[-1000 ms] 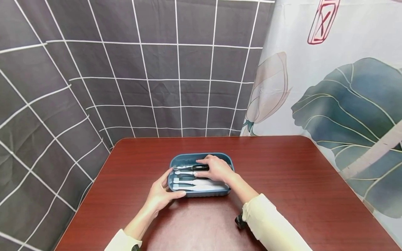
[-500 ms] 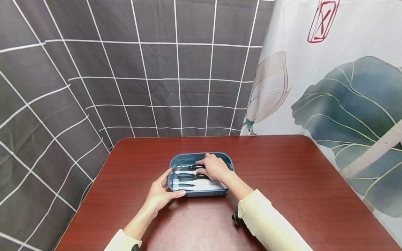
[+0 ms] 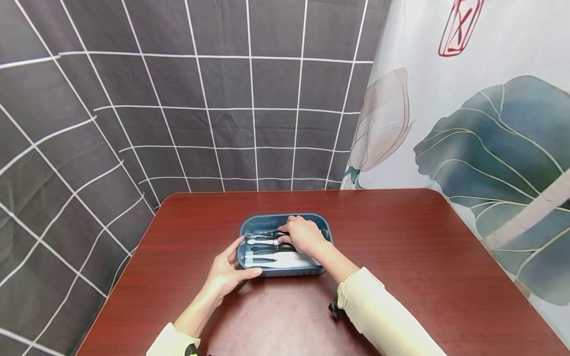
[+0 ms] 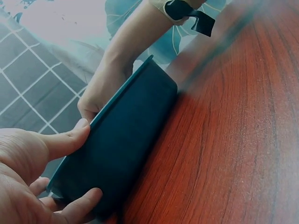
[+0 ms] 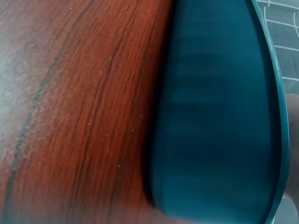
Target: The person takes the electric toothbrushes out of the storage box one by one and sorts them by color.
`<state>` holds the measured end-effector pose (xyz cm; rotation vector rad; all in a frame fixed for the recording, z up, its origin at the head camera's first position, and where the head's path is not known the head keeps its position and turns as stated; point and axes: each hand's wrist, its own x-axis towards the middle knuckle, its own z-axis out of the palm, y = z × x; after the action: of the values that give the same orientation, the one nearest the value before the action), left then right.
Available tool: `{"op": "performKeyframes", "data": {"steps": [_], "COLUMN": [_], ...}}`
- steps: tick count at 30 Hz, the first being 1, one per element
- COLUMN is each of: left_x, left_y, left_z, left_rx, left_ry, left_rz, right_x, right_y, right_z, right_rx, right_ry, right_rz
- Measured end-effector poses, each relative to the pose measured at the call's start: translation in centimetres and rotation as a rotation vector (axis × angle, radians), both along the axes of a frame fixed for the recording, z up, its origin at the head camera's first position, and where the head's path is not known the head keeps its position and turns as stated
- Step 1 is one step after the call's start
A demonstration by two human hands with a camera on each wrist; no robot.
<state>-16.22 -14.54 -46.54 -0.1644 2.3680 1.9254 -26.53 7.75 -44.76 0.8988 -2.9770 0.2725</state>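
A blue plastic basket (image 3: 313, 271) stands on the table with several toothbrushes in it, side by side. My left hand (image 3: 224, 274) grips its left end, thumb on the front rim and fingers round the end wall. Inside the basket, my right hand (image 3: 304, 235) has its fingers curled at a black-handled toothbrush (image 3: 278, 234) and a white-headed toothbrush (image 3: 261, 242); the palm hides where they meet. Below them lie a dark toothbrush (image 3: 285, 247) and white toothbrushes (image 3: 285, 264). The right wrist view shows mostly the basket's outer wall (image 5: 215, 116), with the fingers out of sight.
The reddish-brown wooden table (image 3: 401, 247) extends on all sides of the basket. Behind it hangs a grey cloth with white grid lines (image 3: 231, 128); a white curtain with leaf prints (image 3: 490, 148) hangs at the right.
My right hand has shifted slightly left and away from me inside the basket, uncovering the dark toothbrush below it. My left hand keeps its grip on the basket.
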Motion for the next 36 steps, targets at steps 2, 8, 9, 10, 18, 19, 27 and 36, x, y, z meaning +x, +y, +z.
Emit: {"op": "performKeyframes", "data": {"steps": [2, 8, 9, 10, 18, 19, 27, 36], "left_x": [0.0, -0.2, -0.2, -0.2, -0.2, -0.2, -0.3, 0.0], "left_y": [0.0, 0.0, -0.1, -0.1, -0.2, -0.2, -0.4, -0.2], "left_z": [0.0, -0.2, -0.2, -0.3, -0.3, -0.3, -0.1, -0.1], "left_rx": [0.008, 0.043, 0.055, 0.062, 0.065, 0.068, 0.037, 0.032], "left_ry": [0.001, -0.004, -0.004, -0.005, -0.007, -0.009, -0.007, -0.014], "left_rz": [0.0, 0.002, 0.003, 0.006, 0.003, 0.002, 0.007, -0.008], "right_x": [0.1, 0.2, 0.2, 0.2, 0.4, 0.4, 0.6, 0.8], "right_y": [0.2, 0.8, 0.9, 1.0, 1.6, 1.7, 2.0, 2.3], "right_z": [0.0, 0.3, 0.3, 0.4, 0.5, 0.6, 1.4, 1.7], "right_rx": [-0.019, -0.087, -0.103, -0.12, -0.246, -0.259, -0.357, -0.428], "right_ry": [0.003, -0.014, -0.02, -0.025, -0.01, -0.008, 0.007, 0.02], "right_rz": [0.002, 0.001, 0.0, -0.002, -0.016, -0.015, 0.003, 0.019]}}
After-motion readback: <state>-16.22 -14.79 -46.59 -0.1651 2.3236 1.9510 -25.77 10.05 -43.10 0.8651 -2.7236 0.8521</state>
